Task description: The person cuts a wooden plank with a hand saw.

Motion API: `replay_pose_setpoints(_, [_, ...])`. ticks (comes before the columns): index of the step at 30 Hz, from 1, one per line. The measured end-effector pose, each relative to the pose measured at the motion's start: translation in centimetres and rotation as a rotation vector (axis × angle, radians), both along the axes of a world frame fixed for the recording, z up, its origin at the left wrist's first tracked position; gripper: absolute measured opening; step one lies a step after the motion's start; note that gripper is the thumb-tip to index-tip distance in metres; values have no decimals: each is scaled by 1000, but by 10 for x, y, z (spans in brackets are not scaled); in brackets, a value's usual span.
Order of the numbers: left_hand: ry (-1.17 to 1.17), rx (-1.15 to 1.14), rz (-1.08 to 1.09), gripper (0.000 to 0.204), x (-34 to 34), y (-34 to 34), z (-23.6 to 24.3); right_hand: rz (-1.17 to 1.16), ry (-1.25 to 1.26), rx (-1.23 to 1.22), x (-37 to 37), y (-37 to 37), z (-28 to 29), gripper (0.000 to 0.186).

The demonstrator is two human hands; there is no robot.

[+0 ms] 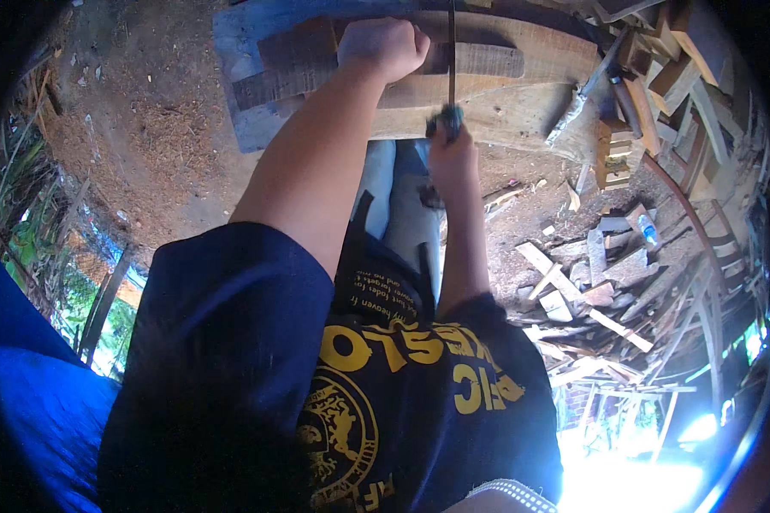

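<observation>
Both grips above a wooden counter (530, 111). The left grip (385, 50) is curled closed into a fist over a brown board (483, 63); whether its fingers hook an edge of wood or only press down is hidden. The right grip (452, 147) is wrapped closed about the dark handle of a tool (452, 73), whose thin blade points away from the body. The blade appears edge-on, so its kind cannot be told.

Handling: the board is judged stiff, dry and moderately light, hard to break but able to slide under side force; firm pressure on its broad face, clear of the blade, should steady it. The tool is probably light, rigid and sharp, to be held by the handle alone.

Position: the board lies crosswise on the counter, passing beneath the left grip; its rounded end reaches to the right of the blade. The blade crosses the board's line, though contact cannot be confirmed. The tool runs forward from the right grip, just right of the left grip. At left, a darker block (298, 47) adjoins the board.
</observation>
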State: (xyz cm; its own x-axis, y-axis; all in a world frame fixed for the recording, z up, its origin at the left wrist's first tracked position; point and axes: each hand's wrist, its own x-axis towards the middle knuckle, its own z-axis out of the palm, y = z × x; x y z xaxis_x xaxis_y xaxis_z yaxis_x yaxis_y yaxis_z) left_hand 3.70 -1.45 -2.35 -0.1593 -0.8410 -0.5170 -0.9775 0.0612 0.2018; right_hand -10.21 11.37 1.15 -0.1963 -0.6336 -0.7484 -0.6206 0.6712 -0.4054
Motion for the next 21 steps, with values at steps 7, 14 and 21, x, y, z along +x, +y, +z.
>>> replay_pose_setpoints(7, [1, 31, 14, 46, -1, -1, -1, -193, -232, -152, -18, 65, -6, 34])
replay_pose_setpoints(14, [40, 97, 1, 45, -7, -5, 2, -59, -111, -161, 2, -32, -18, 30])
replay_pose_setpoints(21, [15, 102, -1, 45, 1, -5, 6, -58, -120, -146, -13, 51, -17, 33])
